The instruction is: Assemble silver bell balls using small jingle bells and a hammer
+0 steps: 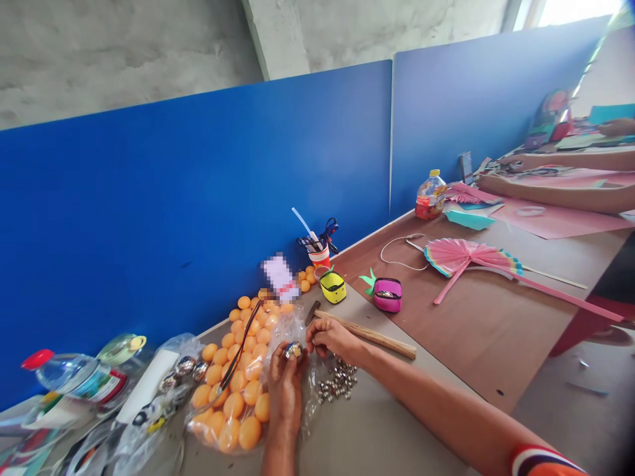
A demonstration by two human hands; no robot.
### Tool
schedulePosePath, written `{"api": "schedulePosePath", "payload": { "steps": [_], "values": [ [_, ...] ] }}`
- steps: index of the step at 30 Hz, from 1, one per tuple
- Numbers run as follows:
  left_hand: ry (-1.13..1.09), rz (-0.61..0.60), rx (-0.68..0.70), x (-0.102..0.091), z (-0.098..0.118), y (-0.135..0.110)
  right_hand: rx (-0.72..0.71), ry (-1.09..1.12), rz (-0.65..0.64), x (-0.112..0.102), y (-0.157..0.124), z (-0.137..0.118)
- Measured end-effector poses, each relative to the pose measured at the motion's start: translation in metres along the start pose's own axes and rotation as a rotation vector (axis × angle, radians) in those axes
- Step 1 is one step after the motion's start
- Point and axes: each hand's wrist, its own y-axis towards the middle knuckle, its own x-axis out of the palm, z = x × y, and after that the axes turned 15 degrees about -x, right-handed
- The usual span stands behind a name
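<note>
My left hand (286, 380) is closed around a shiny silver ball (294, 350), its upper side showing between thumb and fingers. Just right of the ball, my right hand (333, 337) is held in a pinch; whatever its fingertips may hold is too small to make out. Below my right hand lies a heap of small shiny metal pieces (338, 381), beside a clear plastic bag (310, 396). A hammer with a wooden handle (372, 332) rests behind my right wrist. Left of my hands, orange balls (233, 404) fill a transparent bag.
A yellow pouch (333, 288) and a magenta pouch (387, 295) stand beyond the hammer, near a cup of tools (319, 255). More silver balls (185, 365) and a red-capped bottle (74, 375) lie left. To the right are a pink paper fan (461, 256) and another person's arms (560, 188).
</note>
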Motion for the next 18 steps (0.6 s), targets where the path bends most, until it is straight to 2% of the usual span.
{"api": "schedulePosePath", "payload": {
  "steps": [4,12,18],
  "values": [
    [-0.014,0.017,-0.012,0.001,0.0,-0.001,-0.008,-0.031,0.042,-0.001,-0.001,-0.002],
    [0.034,-0.006,0.015,-0.008,-0.006,0.006,0.085,0.092,-0.054,-0.001,-0.005,0.002],
    [0.107,0.006,0.01,-0.014,-0.01,0.01,0.012,0.097,-0.042,0.001,-0.005,0.008]
  ]
}}
